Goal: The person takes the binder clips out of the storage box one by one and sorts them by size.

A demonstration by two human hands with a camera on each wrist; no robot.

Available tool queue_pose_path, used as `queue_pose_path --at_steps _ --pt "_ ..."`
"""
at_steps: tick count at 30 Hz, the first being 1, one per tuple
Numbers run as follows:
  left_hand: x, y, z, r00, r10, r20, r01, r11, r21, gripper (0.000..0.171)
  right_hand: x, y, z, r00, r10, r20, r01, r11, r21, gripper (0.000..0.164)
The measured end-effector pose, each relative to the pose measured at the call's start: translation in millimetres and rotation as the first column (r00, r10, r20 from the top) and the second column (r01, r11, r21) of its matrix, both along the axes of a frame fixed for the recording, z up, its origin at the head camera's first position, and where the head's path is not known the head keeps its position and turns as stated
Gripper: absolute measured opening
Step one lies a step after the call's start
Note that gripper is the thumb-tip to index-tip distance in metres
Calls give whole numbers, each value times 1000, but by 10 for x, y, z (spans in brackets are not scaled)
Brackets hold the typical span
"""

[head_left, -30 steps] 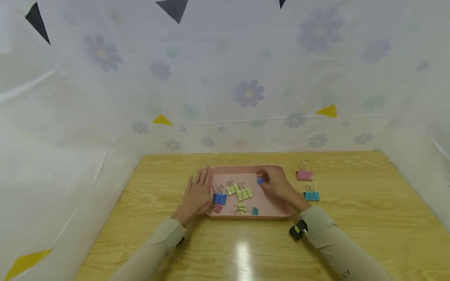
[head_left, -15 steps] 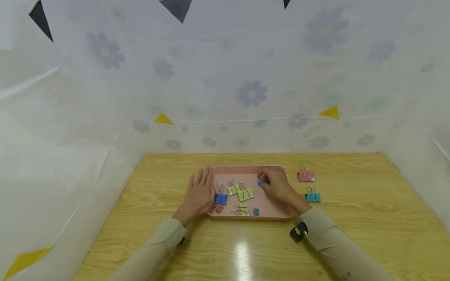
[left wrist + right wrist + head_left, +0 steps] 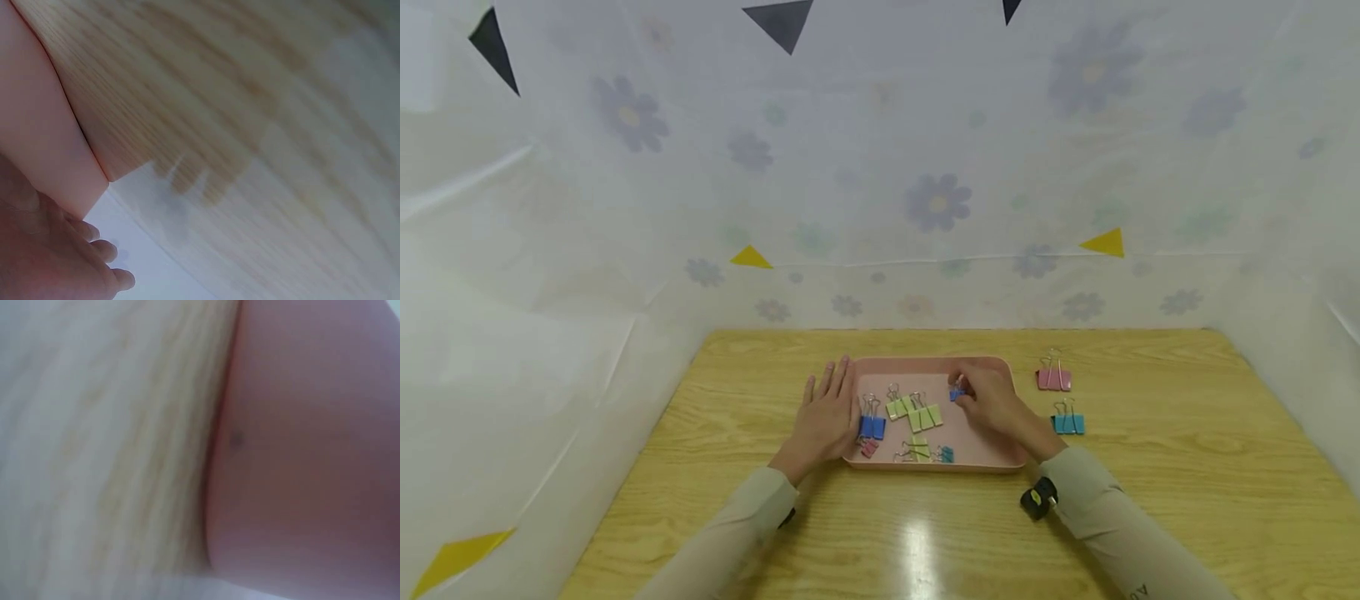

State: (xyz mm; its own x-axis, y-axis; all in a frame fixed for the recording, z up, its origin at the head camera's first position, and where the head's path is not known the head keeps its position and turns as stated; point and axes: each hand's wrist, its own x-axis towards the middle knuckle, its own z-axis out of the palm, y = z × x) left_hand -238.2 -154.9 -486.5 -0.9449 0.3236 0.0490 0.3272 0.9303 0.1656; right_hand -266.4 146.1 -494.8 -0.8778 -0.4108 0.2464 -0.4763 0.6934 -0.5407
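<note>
In the head view my left hand (image 3: 823, 421) lies with straight fingers against the left wall of a pink tray (image 3: 925, 365). The left wrist view shows that hand (image 3: 50, 256) touching the tray's wall (image 3: 53, 137). My right hand (image 3: 992, 402) is over the tray's right part, thumb and fingers pinching a small blue binder clip (image 3: 956, 394), partly hidden by them. Left of it in the tray lie green binder clips (image 3: 926, 417), a larger blue binder clip (image 3: 872, 427), a small pink binder clip (image 3: 868, 448) and a small teal binder clip (image 3: 946, 454).
On the wooden table (image 3: 1150, 467), right of the tray, stand a large pink binder clip (image 3: 1055, 380) and, nearer, a teal binder clip (image 3: 1068, 423). A flower-patterned white sheet (image 3: 865, 208) rises behind the table. The right wrist view is blurred, with a pink surface (image 3: 306, 456) beside wood.
Both hands keep their places at the tray, and the right fingers stay at the small blue binder clip. The whole head view has shifted slightly.
</note>
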Motion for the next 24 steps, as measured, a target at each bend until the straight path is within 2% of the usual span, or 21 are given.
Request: queue_pose_path --at_steps 9,16,24 --pt "-7 -6 -10 1000 7 -12 -7 1000 -22 62 21 1 33 998 40 -38 -42 998 -51 22" --pt "-6 -4 14 1000 11 1 -11 999 -37 62 20 9 78 999 33 26 -30 995 -93 19" --pt "1 0 19 1000 -3 -22 3 1000 -23 61 24 74 57 996 60 61 -48 983 -179 24"
